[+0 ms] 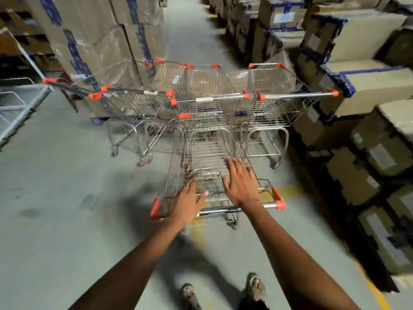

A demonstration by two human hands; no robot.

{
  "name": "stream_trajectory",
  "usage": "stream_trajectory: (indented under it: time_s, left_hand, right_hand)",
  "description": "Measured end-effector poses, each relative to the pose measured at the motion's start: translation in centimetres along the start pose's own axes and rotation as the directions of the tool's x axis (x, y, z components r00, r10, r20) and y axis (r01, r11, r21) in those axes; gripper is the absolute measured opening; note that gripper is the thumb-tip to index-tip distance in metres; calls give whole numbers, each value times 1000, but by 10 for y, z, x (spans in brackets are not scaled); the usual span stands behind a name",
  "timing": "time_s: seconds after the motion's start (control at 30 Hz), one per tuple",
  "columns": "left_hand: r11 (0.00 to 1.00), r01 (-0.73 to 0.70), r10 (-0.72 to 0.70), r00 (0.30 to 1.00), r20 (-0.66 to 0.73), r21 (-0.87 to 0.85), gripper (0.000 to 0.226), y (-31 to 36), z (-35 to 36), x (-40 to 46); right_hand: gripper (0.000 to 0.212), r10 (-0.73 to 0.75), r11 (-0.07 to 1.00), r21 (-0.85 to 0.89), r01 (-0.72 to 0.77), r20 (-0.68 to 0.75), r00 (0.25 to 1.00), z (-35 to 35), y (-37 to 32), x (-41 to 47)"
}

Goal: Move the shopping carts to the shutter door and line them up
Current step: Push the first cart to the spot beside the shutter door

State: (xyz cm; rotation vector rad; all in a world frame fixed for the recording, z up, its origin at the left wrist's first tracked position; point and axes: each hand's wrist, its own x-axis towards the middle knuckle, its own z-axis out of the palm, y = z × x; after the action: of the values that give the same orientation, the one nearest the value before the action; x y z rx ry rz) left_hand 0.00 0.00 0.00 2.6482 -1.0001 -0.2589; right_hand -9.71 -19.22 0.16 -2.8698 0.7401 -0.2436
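Steel cart under both flat hands, left hand, right hand.

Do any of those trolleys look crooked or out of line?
Yes. The leftmost cart sits angled, its handle slanting away from the three carts standing side by side. The near cart under both hands isn't lined up yet.

Right under my hands stands a wire shopping cart with orange corner caps, its chrome handle nearest me. Beyond my fingertips, the other carts stand side by side, handles facing me.
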Motion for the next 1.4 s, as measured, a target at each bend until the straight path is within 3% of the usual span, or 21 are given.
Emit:
stream_trajectory:
  time_s: [0.1, 0.23, 0.43, 0.63, 0.87, 1.07, 1.17, 1.23, 1.33, 1.4]
  left_hand:
    - [994, -91, 91, 996, 9, 63, 70, -1, 17, -24]
    - [958, -144, 129, 989, 77, 249, 86, -10, 34, -37]
    - [948, -61, 16, 990, 143, 313, 48, -9, 37, -25]
    - [930, 19, -90, 980, 179, 366, 39, 9, 42, -24]
    - [910, 63, -130, 982, 138, 411, 38, 22, 59, -52]
    - [902, 64, -145, 976, 160, 428, 34, 48, 69, -94]
    - [900, 39, -136, 971, 195, 433, 35, 57, 74, -116]
    - [911, 26, -126, 968, 218, 411, 38, 65, 75, -137]
    - [940, 49, -149, 949, 279, 337, 38, 74, 75, -169]
    - [955, 84, -176, 932, 317, 283, 34, 84, 74, -194]
  right_hand:
    - [65, 48, 999, -14, -48, -15, 999, 12, -2, -29]
    - [52, 41, 995, -93, -40, 14, 999, 36, 9, -63]
    - [77, -144, 986, -49, 159, 226, 963, 37, 41, -66]
    - [67, -251, 959, -73, 275, 239, 938, 37, 59, -68]
    - [69, -315, 941, -83, 327, 132, 940, 34, 73, -97]
    - [72, -349, 926, -85, 367, 175, 921, 26, 93, -130]
    - [60, -381, 906, -108, 409, 211, 900, 25, 104, -152]
    - [54, -385, 898, -131, 421, 230, 894, 20, 110, -170]
    - [69, -396, 879, -183, 440, 236, 887, 17, 114, -199]
    - [59, -401, 862, -216, 459, 263, 878, 14, 115, -222]
